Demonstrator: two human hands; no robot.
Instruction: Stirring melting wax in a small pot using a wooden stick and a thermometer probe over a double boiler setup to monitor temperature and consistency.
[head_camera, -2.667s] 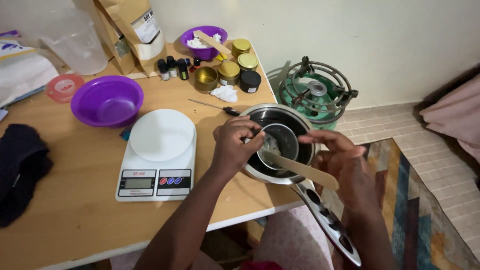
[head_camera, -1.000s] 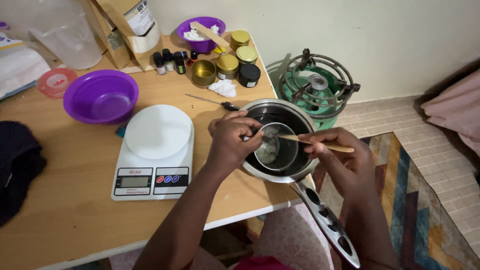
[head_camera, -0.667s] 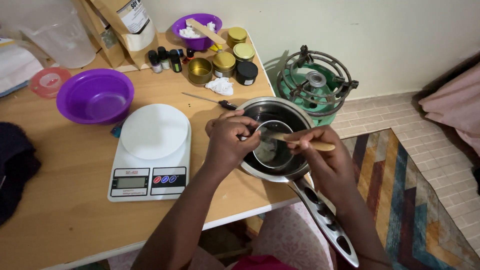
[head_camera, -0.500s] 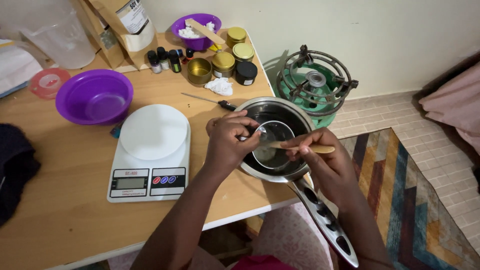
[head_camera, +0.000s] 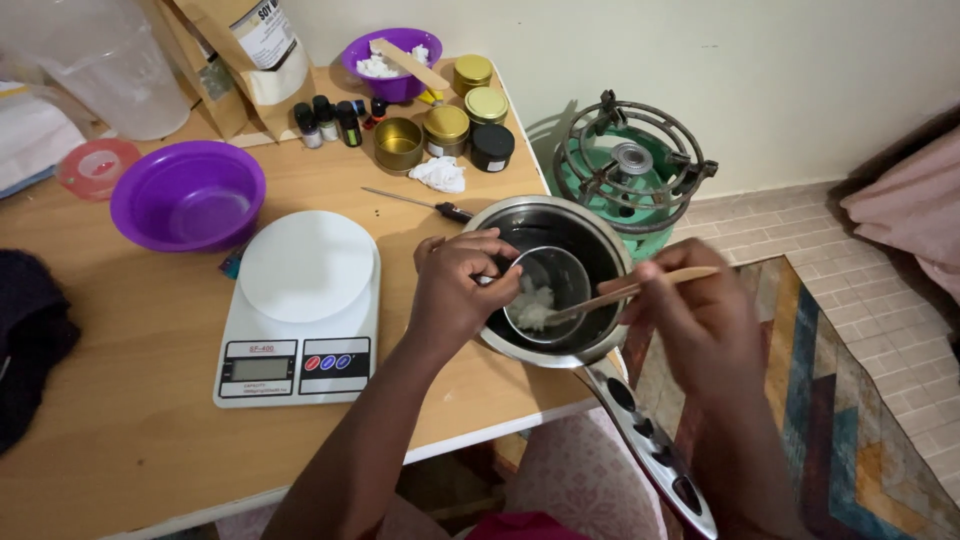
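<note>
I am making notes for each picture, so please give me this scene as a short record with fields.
left hand: left hand grips the rim of a small metal cup
right hand: right hand holds a wooden stick, its tip in the cup
cup contents: pale white lump
cup place: inside the saucepan at the table's edge
left of pan: white kitchen scale
farther back: purple bowl, gold tins
beside table: green gas burner
</note>
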